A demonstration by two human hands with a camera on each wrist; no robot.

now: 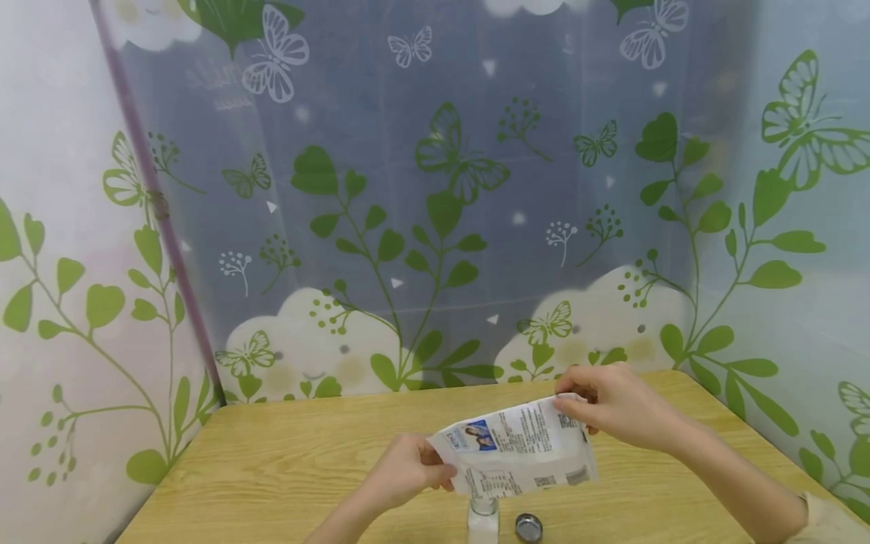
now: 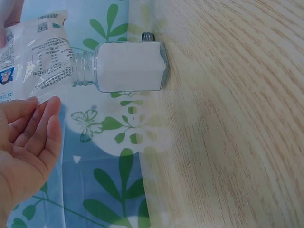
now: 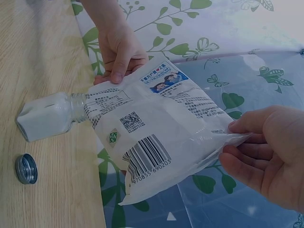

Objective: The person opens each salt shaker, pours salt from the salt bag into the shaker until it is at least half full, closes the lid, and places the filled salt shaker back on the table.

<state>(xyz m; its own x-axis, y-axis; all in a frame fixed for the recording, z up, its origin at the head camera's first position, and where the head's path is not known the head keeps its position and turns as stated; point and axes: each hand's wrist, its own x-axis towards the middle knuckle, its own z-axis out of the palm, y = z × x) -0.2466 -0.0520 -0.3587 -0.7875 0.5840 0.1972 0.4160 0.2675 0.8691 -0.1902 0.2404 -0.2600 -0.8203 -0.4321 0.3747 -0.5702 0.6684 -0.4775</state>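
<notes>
Both hands hold a white printed plastic bag (image 1: pixel 523 446) above the table. My left hand (image 1: pixel 404 472) pinches its left corner between thumb and fingers. At the upper right corner, my right hand (image 1: pixel 621 408) pinches the bag's edge. A barcode and a small blue picture show on the bag (image 3: pixel 156 123) in the right wrist view. Below it stands an uncapped glass jar (image 2: pixel 130 66) filled high with white contents. The bag's lower edge lies at the jar's mouth; whether anything passes between them cannot be seen. A metal lid (image 1: pixel 529 527) lies beside the jar.
The wooden table (image 1: pixel 272 461) has a light grain and rounded back corners. Behind and at both sides hang curtains (image 1: pixel 381 227) printed with green leaves, butterflies and clouds. A purple-edged pole or seam (image 1: pixel 156 204) runs down at the left.
</notes>
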